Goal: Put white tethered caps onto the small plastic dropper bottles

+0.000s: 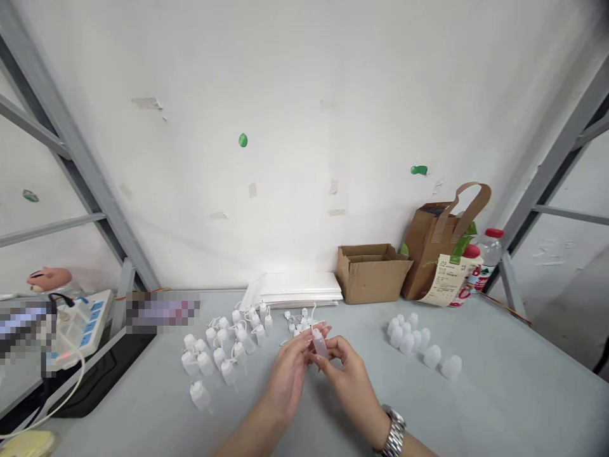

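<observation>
Over the middle of the table, a small translucent plastic bottle [319,343] is held between my two hands, its neck tilted up and away from me with no cap on it. My left hand [290,368] is closed around its left side. On the other side, the fingertips of my right hand [349,371] pinch its lower part. Just beyond my hands lie several loose white caps [303,315] with thin straps, partly hidden by my fingers. To the left stand several capped bottles [223,339]. Several uncapped bottles [406,336] stand to the right.
Against the wall are a stack of white sheets [295,289], a cardboard box [373,279], a brown paper bag [428,254] and a clear bottle [490,251] with a red cap. At left are a power strip [90,324], cables and a black panel [109,368]. Grey metal frames flank the table.
</observation>
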The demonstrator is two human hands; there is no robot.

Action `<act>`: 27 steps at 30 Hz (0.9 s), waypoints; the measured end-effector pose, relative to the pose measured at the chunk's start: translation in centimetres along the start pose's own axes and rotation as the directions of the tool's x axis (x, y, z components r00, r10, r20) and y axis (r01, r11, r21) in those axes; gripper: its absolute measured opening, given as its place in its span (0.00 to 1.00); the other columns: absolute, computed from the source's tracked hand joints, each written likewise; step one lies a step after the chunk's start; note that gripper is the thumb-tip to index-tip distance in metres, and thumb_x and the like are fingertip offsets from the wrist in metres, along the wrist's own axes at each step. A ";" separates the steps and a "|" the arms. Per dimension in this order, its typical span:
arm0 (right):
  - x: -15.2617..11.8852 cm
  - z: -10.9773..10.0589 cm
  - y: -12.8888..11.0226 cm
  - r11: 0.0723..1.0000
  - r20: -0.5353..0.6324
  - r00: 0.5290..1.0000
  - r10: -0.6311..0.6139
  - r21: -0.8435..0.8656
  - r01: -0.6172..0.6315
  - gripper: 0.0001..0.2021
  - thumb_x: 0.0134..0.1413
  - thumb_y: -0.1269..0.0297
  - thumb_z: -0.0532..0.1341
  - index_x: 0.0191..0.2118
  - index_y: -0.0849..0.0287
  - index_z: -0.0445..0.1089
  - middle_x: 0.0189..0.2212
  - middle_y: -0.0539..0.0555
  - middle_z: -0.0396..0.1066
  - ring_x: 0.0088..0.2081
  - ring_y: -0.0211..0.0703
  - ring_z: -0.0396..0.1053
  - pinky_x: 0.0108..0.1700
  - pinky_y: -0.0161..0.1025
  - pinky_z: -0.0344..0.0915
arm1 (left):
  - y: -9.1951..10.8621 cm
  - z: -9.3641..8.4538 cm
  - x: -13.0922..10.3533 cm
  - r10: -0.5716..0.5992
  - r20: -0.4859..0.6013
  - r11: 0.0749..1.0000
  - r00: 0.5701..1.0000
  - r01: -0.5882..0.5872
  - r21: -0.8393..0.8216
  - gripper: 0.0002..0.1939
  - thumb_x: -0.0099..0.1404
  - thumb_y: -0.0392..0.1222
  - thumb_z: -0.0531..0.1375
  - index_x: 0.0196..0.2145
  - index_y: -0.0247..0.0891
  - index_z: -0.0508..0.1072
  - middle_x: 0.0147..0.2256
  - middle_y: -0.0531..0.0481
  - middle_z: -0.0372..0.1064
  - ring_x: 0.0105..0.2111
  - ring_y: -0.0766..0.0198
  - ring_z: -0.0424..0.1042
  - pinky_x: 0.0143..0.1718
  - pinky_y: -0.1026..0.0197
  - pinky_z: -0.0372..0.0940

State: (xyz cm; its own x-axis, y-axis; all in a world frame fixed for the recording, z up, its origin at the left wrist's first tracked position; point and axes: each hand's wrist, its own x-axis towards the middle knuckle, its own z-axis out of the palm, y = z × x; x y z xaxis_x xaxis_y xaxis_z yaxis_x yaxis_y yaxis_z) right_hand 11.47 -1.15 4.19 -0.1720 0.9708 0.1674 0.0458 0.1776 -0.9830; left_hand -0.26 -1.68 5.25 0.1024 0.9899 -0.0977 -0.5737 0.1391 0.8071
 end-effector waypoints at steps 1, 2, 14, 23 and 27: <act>0.0 0.0 0.1 1.000 -0.002 1.000 -0.006 -0.019 0.006 0.12 0.49 0.54 0.60 0.31 0.59 0.66 0.31 0.54 0.71 0.35 0.46 0.67 0.39 0.40 0.61 | 0.0 0.0 0.0 -0.009 0.003 1.000 1.000 0.009 -0.008 0.16 0.56 0.42 0.56 0.41 0.35 0.74 0.45 0.42 0.70 0.52 0.51 0.60 0.53 0.53 0.51; -0.1 0.0 0.2 0.999 -0.006 1.000 -0.011 -0.040 0.011 0.12 0.49 0.54 0.60 0.31 0.58 0.67 0.31 0.54 0.71 0.35 0.46 0.67 0.40 0.40 0.61 | -0.1 0.0 0.1 -0.022 0.009 1.000 1.000 0.022 -0.017 0.16 0.56 0.42 0.56 0.41 0.35 0.74 0.45 0.42 0.70 0.52 0.52 0.60 0.53 0.53 0.51; -0.2 -0.1 1.4 0.939 -0.095 0.988 -0.124 -0.333 0.085 0.10 0.51 0.55 0.59 0.31 0.57 0.67 0.30 0.53 0.69 0.34 0.46 0.63 0.38 0.38 0.58 | -0.4 0.2 0.1 0.003 0.042 0.999 0.999 0.000 -0.048 0.14 0.57 0.39 0.55 0.39 0.34 0.73 0.43 0.43 0.71 0.49 0.52 0.63 0.51 0.53 0.53; -0.4 -0.2 1.4 0.655 -0.006 0.890 -0.456 -0.679 0.331 0.07 0.57 0.62 0.55 0.32 0.58 0.65 0.23 0.51 0.65 0.28 0.43 0.60 0.35 0.40 0.56 | -0.3 0.2 -0.1 0.028 0.004 1.000 1.000 -0.028 0.006 0.13 0.58 0.42 0.56 0.39 0.33 0.74 0.44 0.41 0.70 0.51 0.51 0.62 0.53 0.53 0.52; -0.4 -0.2 1.3 0.613 0.005 0.867 -0.498 -0.705 0.357 0.07 0.58 0.64 0.52 0.32 0.59 0.64 0.22 0.51 0.64 0.27 0.42 0.60 0.36 0.41 0.56 | -0.3 0.2 0.0 0.011 0.013 1.000 1.000 -0.011 -0.021 0.13 0.57 0.41 0.57 0.38 0.33 0.74 0.42 0.41 0.72 0.50 0.52 0.63 0.53 0.53 0.52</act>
State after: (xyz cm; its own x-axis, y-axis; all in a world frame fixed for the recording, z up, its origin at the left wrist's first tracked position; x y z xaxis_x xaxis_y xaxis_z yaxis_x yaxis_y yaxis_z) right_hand 11.81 -1.30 2.86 -0.1768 0.7523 0.6346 0.6602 0.5688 -0.4905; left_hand 0.02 -1.75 5.14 0.1066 0.9910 -0.0813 -0.5920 0.1290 0.7955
